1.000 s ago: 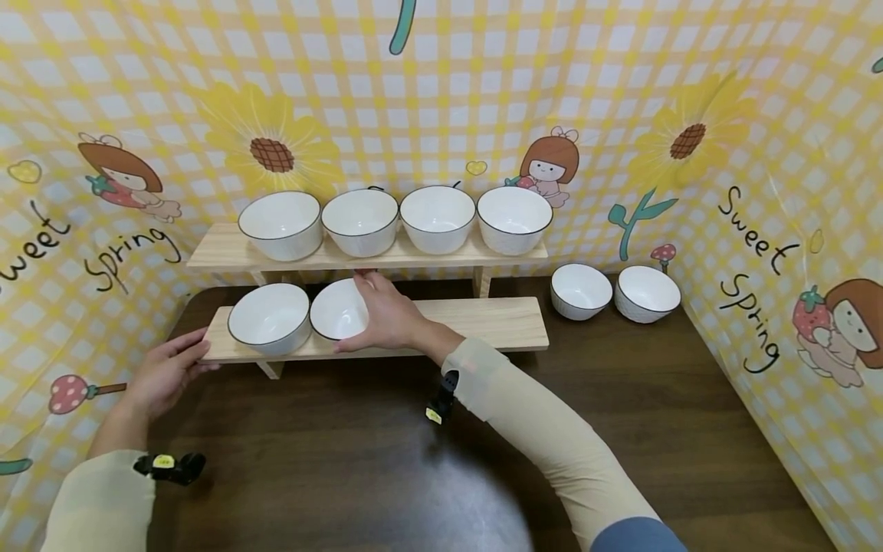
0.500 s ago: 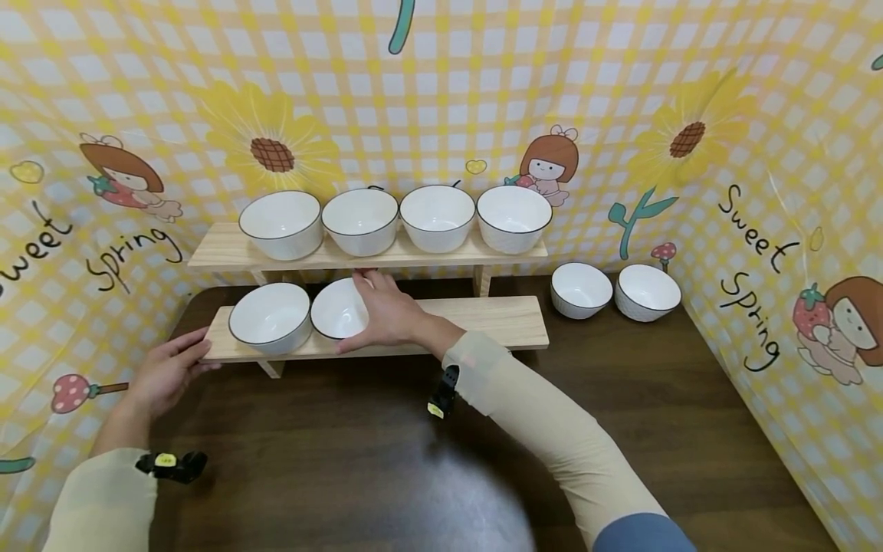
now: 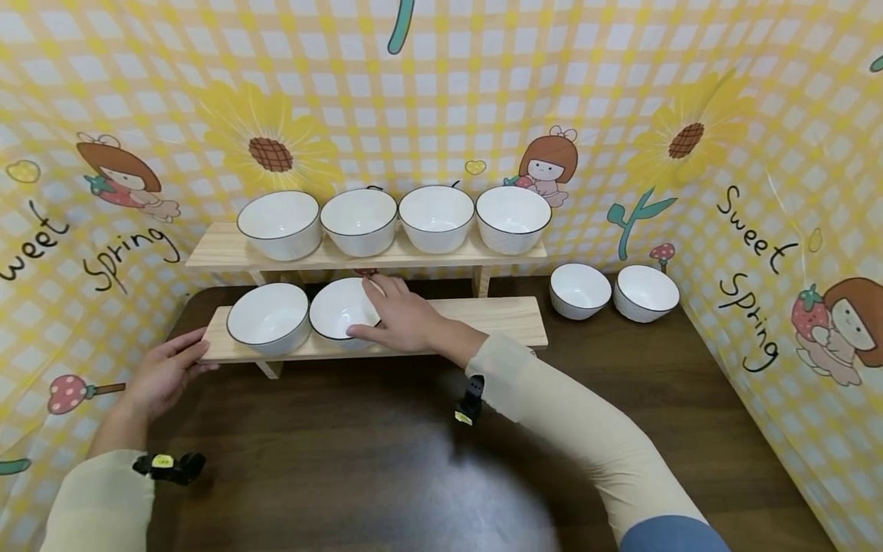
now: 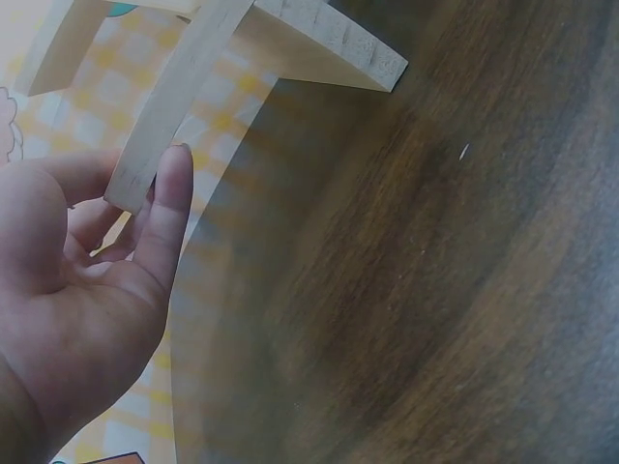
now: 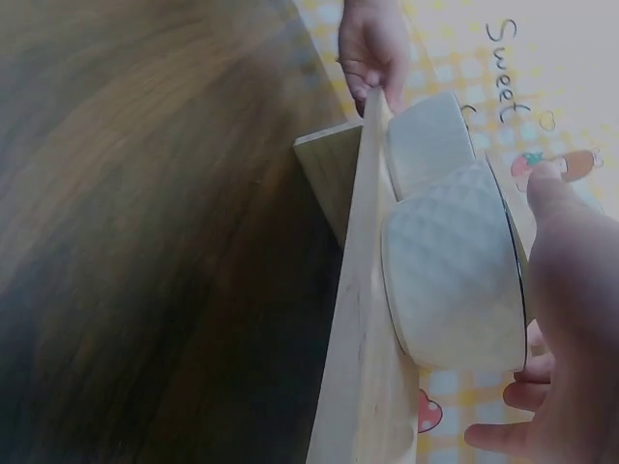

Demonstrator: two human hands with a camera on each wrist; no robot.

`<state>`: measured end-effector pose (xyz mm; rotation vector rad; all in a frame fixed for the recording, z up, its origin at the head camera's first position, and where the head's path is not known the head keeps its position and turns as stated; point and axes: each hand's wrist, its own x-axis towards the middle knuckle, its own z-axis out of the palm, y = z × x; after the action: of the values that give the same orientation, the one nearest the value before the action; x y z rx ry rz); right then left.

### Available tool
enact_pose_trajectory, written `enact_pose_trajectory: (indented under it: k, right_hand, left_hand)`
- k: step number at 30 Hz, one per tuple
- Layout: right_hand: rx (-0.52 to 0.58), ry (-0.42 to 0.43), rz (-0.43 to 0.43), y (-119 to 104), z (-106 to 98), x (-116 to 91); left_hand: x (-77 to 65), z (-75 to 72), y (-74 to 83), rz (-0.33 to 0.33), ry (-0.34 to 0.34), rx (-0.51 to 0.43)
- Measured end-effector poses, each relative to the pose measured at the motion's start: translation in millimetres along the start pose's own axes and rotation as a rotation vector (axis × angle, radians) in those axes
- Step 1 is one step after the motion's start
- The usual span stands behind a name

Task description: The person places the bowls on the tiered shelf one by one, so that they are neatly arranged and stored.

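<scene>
My left hand [image 3: 165, 376] pinches the left end of the lower wooden shelf board [image 3: 483, 318], thumb on one face and fingers on the other in the left wrist view. My right hand [image 3: 407, 318] is at the right rim of a white bowl [image 3: 338, 307] with a dark rim line, standing on that board. In the right wrist view the right hand's thumb and fingers are spread beside the rim, and the bowl's side [image 5: 450, 271] shows a raised diamond pattern. A similar bowl [image 3: 265, 314] sits close on its left.
Several matching white bowls [image 3: 279, 222] line the upper shelf board [image 3: 214, 249] behind. Two smaller white bowls [image 3: 579, 290] stand on the dark table [image 3: 331, 460] to the right of the shelf. Yellow checked cloth [image 3: 428, 92] encloses the back and sides.
My right hand has loosened from the second bowl and shifted right and slightly up toward its rim, baring more of the bowl. The left hand holds the same spot on the board.
</scene>
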<state>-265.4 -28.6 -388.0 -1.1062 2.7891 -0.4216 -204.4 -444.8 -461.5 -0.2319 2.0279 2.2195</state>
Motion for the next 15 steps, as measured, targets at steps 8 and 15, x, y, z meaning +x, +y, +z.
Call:
enact_pose_trajectory:
  k: [8, 15]
  right_hand:
    - [-0.095, -0.017, -0.059, 7.2, -0.7, -25.1]
    - [-0.159, -0.032, -0.087, 17.4, -6.6, -49.6]
  left_hand:
    - [-1.9, 1.6, 2.1, -0.015, 0.009, 0.009]
    - [-1.7, -0.4, 0.3, 0.003, -0.013, -0.01]
